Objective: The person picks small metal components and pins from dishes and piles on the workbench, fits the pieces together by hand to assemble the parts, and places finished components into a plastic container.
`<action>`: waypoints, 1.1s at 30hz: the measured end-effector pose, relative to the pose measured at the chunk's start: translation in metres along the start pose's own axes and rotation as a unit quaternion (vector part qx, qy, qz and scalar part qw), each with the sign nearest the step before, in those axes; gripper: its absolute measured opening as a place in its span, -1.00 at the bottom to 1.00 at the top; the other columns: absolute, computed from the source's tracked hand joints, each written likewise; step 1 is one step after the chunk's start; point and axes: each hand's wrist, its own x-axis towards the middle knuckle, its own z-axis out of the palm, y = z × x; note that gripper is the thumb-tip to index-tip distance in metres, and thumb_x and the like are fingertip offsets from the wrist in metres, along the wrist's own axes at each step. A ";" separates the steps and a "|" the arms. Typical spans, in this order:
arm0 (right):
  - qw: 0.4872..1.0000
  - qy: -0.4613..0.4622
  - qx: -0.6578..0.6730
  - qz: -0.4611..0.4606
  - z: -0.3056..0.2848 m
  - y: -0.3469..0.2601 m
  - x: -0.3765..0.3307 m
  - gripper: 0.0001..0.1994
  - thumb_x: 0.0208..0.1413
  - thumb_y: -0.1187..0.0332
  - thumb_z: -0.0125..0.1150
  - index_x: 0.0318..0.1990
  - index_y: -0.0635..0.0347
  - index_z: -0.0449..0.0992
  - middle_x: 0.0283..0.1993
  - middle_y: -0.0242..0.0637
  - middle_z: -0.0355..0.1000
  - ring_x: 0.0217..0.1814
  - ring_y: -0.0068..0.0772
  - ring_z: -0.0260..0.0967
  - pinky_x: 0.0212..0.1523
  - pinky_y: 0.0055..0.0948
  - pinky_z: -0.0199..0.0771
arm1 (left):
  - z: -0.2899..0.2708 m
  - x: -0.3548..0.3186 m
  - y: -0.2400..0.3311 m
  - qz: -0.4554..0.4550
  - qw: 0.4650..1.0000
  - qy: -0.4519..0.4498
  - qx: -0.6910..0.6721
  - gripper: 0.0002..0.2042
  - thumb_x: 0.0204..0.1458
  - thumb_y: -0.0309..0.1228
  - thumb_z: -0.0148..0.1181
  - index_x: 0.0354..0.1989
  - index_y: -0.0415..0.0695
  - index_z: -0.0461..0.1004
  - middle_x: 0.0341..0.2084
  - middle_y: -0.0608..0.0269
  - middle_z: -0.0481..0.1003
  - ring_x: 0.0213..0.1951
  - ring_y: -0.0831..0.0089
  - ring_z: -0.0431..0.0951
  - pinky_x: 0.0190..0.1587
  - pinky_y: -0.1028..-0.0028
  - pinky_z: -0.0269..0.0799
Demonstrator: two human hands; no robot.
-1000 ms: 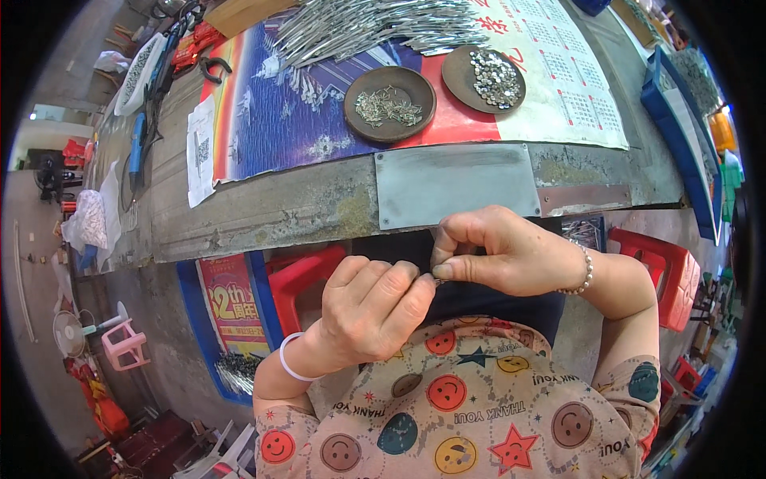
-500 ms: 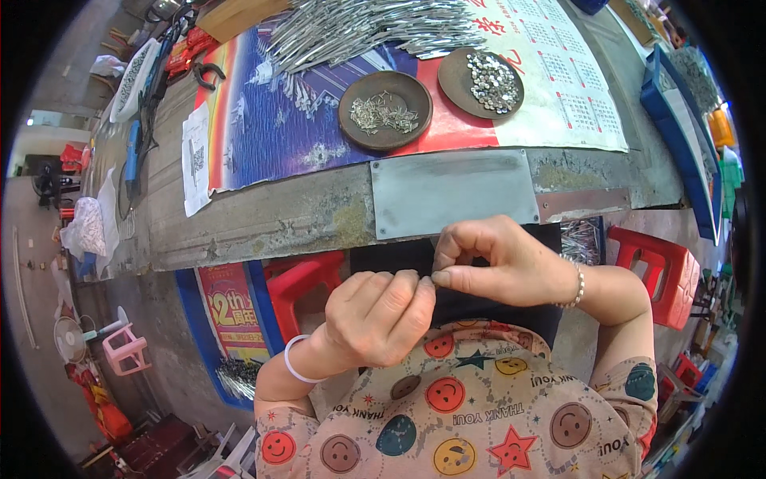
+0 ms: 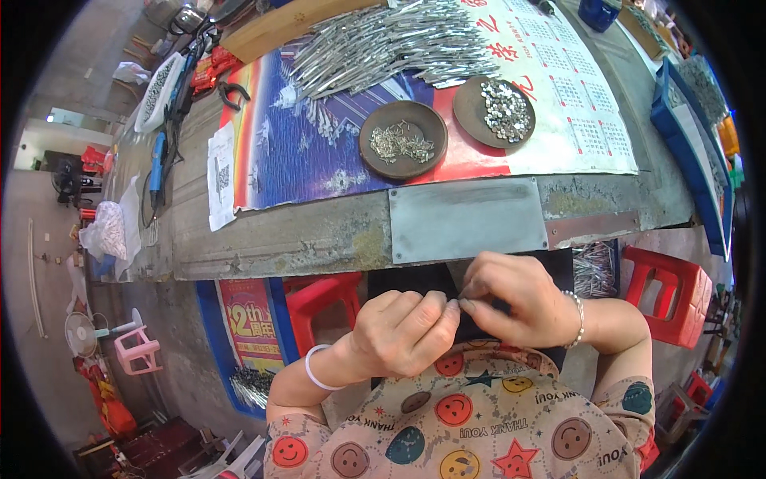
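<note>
In the head view, the left hand (image 3: 405, 331) and the right hand (image 3: 519, 299) meet in front of the near edge of the counter (image 3: 311, 239), just below the metal plate (image 3: 468, 219) fixed there. The left fingers are curled in with their tips hidden; the right thumb and forefinger are bent toward each other, nearly together. I cannot tell whether either set has hold of something: any small piece would lie where the fingertips meet, too small and covered to make out. Farther back, on the poster (image 3: 319, 172), stand a brown bowl (image 3: 415, 116) with short metal pins (image 3: 399, 145) and, beside it, a brown dish (image 3: 471, 112) with shiny discs (image 3: 505, 112); a heap of metal rods (image 3: 391, 48) lies behind them.

For close fingertip work like this, I would steady with the left fingers and make the small adjustments with the right thumb and forefinger, pressing lightly and keeping both wrists quiet. Turning the knuckles aside would open a line of sight to the tips.

Against half a second ago, the whole scene sits lower and farther right, so the head has probably shifted. The right fingers look more folded toward the thumb, the hands remain close together, and the bowl and dish keep their places on the poster
</note>
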 end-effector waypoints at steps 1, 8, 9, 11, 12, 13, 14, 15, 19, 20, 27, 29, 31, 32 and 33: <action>0.995 0.022 -0.078 -0.058 0.002 -0.002 -0.001 -0.85 -0.15 0.50 0.24 -0.45 0.26 0.37 -0.44 -0.20 0.33 -0.47 -0.17 0.35 -0.47 -0.35 0.37 | -0.001 0.001 0.001 0.004 1.000 -0.001 0.005 -0.77 -0.24 -0.49 0.19 -0.34 -0.29 0.46 -0.49 0.15 0.44 -0.59 0.49 0.40 -0.62 0.57 0.23; 0.988 0.044 -0.105 -0.103 -0.005 -0.002 -0.007 -0.86 -0.19 0.54 0.24 -0.48 0.27 0.36 -0.42 -0.18 0.36 -0.48 -0.19 0.35 -0.44 -0.36 0.39 | -0.001 0.011 0.006 0.023 0.999 -0.007 -0.035 -0.75 -0.21 -0.55 0.22 -0.29 -0.32 0.46 -0.41 0.08 0.49 -0.61 0.46 0.42 -0.65 0.54 0.24; 0.998 0.032 -0.019 -0.042 -0.006 -0.002 -0.009 -0.87 -0.15 0.54 0.22 -0.46 0.28 0.36 -0.42 -0.16 0.36 -0.46 -0.16 0.35 -0.43 -0.33 0.40 | 0.000 0.013 0.006 0.031 0.999 -0.002 -0.022 -0.75 -0.21 -0.55 0.22 -0.29 -0.32 0.46 -0.42 0.09 0.49 -0.60 0.46 0.42 -0.65 0.54 0.24; 0.993 0.005 0.110 0.045 -0.011 0.000 -0.009 -0.88 -0.07 0.54 0.20 -0.42 0.31 0.36 -0.41 -0.12 0.36 -0.42 -0.10 0.37 -0.40 -0.30 0.41 | 0.000 0.018 0.005 0.042 0.999 0.003 -0.007 -0.76 -0.21 -0.55 0.22 -0.30 -0.31 0.46 -0.42 0.10 0.48 -0.60 0.46 0.42 -0.65 0.54 0.25; 0.993 0.006 0.109 0.042 -0.012 -0.004 -0.009 -0.88 -0.07 0.54 0.20 -0.42 0.31 0.36 -0.41 -0.12 0.36 -0.42 -0.10 0.37 -0.40 -0.30 0.41 | -0.001 0.020 0.005 0.026 0.999 0.002 -0.019 -0.76 -0.21 -0.55 0.22 -0.30 -0.31 0.46 -0.43 0.11 0.48 -0.60 0.46 0.42 -0.65 0.54 0.25; 0.999 0.033 0.028 0.011 -0.012 -0.009 -0.009 -0.88 -0.09 0.54 0.21 -0.42 0.31 0.37 -0.41 -0.13 0.36 -0.42 -0.13 0.38 -0.41 -0.31 0.41 | -0.001 0.022 0.004 0.009 1.000 0.000 -0.030 -0.77 -0.21 -0.55 0.22 -0.31 -0.31 0.46 -0.43 0.11 0.48 -0.60 0.45 0.42 -0.65 0.54 0.25; 0.996 0.060 -0.054 -0.021 -0.011 -0.012 -0.010 -0.87 -0.11 0.54 0.23 -0.43 0.31 0.38 -0.41 -0.13 0.36 -0.43 -0.16 0.38 -0.41 -0.33 0.41 | -0.001 0.023 0.003 0.013 1.000 0.000 -0.028 -0.77 -0.21 -0.55 0.22 -0.31 -0.31 0.46 -0.43 0.11 0.48 -0.60 0.45 0.42 -0.65 0.54 0.25; 0.979 0.096 -0.154 -0.099 -0.009 -0.013 -0.011 -0.86 -0.18 0.54 0.26 -0.43 0.29 0.41 -0.41 -0.16 0.37 -0.46 -0.21 0.37 -0.44 -0.34 0.41 | 0.000 0.023 0.002 0.002 0.998 0.006 -0.059 -0.77 -0.22 -0.56 0.23 -0.31 -0.31 0.46 -0.44 0.12 0.48 -0.60 0.45 0.42 -0.65 0.54 0.26; 0.952 0.107 -0.226 -0.176 -0.011 -0.009 -0.014 -0.81 -0.29 0.53 0.30 -0.44 0.28 0.44 -0.41 -0.19 0.37 -0.46 -0.22 0.38 -0.46 -0.36 0.42 | 0.000 0.024 0.009 -0.011 0.997 0.003 -0.081 -0.75 -0.23 -0.57 0.23 -0.30 -0.31 0.47 -0.44 0.12 0.48 -0.60 0.45 0.43 -0.64 0.53 0.28; 0.962 0.098 -0.196 -0.161 -0.012 -0.006 -0.015 -0.82 -0.28 0.54 0.29 -0.44 0.28 0.44 -0.41 -0.18 0.37 -0.46 -0.22 0.38 -0.46 -0.36 0.42 | 0.001 0.026 0.010 -0.009 0.998 -0.002 -0.066 -0.75 -0.23 -0.56 0.24 -0.30 -0.31 0.47 -0.43 0.12 0.48 -0.60 0.45 0.43 -0.64 0.53 0.27; 0.940 -0.071 0.263 0.204 -0.025 0.008 -0.016 -0.90 0.06 0.47 0.17 -0.39 0.32 0.39 -0.44 -0.11 0.36 -0.42 -0.15 0.38 -0.37 -0.42 0.38 | 0.003 0.031 0.010 0.032 0.999 -0.018 0.012 -0.81 -0.17 -0.52 0.20 -0.34 -0.29 0.47 -0.46 0.16 0.44 -0.59 0.51 0.40 -0.62 0.58 0.21; 0.984 -0.036 0.132 0.117 -0.024 0.001 -0.018 -0.89 0.05 0.46 0.18 -0.38 0.31 0.40 -0.43 -0.14 0.35 -0.42 -0.14 0.38 -0.39 -0.40 0.38 | 0.001 0.031 0.012 0.033 0.999 -0.022 0.016 -0.82 -0.15 -0.53 0.20 -0.33 -0.28 0.47 -0.46 0.16 0.44 -0.58 0.51 0.40 -0.62 0.58 0.21; 0.999 0.017 -0.032 0.002 -0.021 -0.014 -0.018 -0.89 -0.03 0.47 0.22 -0.39 0.29 0.42 -0.41 -0.21 0.35 -0.42 -0.17 0.38 -0.42 -0.36 0.40 | -0.001 0.029 0.012 -0.006 0.998 -0.024 -0.049 -0.81 -0.16 -0.52 0.22 -0.33 -0.27 0.47 -0.44 0.18 0.44 -0.55 0.49 0.43 -0.59 0.58 0.25; 0.992 0.034 -0.108 -0.049 -0.019 -0.017 -0.019 -0.88 -0.07 0.47 0.24 -0.40 0.27 0.42 -0.41 -0.22 0.35 -0.42 -0.20 0.38 -0.42 -0.36 0.41 | -0.002 0.029 0.011 -0.006 0.999 -0.025 -0.046 -0.81 -0.16 -0.52 0.22 -0.33 -0.27 0.47 -0.44 0.18 0.44 -0.55 0.49 0.43 -0.59 0.58 0.25; 0.977 0.052 -0.182 -0.100 -0.018 -0.018 -0.019 -0.86 -0.12 0.47 0.26 -0.41 0.26 0.42 -0.40 -0.23 0.36 -0.42 -0.22 0.38 -0.42 -0.35 0.41 | -0.002 0.029 0.010 -0.025 0.996 -0.035 -0.077 -0.80 -0.16 -0.51 0.22 -0.32 -0.27 0.47 -0.43 0.18 0.44 -0.54 0.46 0.44 -0.58 0.56 0.29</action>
